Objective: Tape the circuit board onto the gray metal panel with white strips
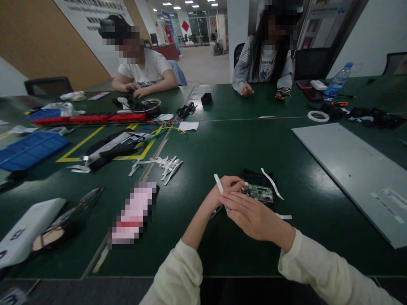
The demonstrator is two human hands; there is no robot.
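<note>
A green circuit board (262, 193) lies over a black plastic part on the table in front of me. My left hand (228, 186) is closed at the board's left corner, its fingertips on a small white connector there; the exact grip is partly hidden. My right hand (254, 215) crosses in front, with its fingertips together on a narrow white strip (218, 183) that stands up against the back of my left hand. Another white strip (272, 183) curves over the board's far right side. A short white strip (284, 217) pokes out beyond my right hand.
A large grey panel (349, 169) lies to the right. Crumpled white strips (168, 165), a phone-shaped pink item (135, 214) and a white case (28, 228) are on the left. Behind are a blue tray (34, 148), a water bottle (338, 82) and two seated people.
</note>
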